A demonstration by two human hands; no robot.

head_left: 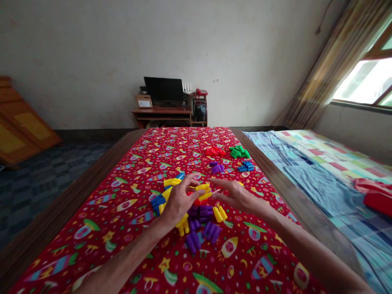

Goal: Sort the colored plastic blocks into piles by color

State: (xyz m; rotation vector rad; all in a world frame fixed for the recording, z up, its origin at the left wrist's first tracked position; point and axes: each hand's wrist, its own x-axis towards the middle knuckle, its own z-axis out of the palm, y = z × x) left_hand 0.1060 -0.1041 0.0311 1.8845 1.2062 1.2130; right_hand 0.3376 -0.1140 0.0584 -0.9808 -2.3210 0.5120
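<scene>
My left hand (181,198) pinches a yellow plastic building block (204,191) between thumb and fingers, above a mixed pile. Just to its right, my right hand (234,194) has its fingers stretched out and apart, holding nothing. Purple blocks (211,232) lie below the hands, with a yellow block (219,213) beside them. Blue blocks (157,202) and more yellow blocks (183,226) spread around my left hand, which hides part of the pile. Some red pieces (199,201) show beneath the held block.
Farther back on the red patterned cloth (122,228) sit separate groups of red blocks (215,151), green blocks (239,152), purple blocks (217,167) and blue blocks (246,166). A bed (330,175) stands at the right. A desk (165,110) with a monitor (163,90) is against the wall.
</scene>
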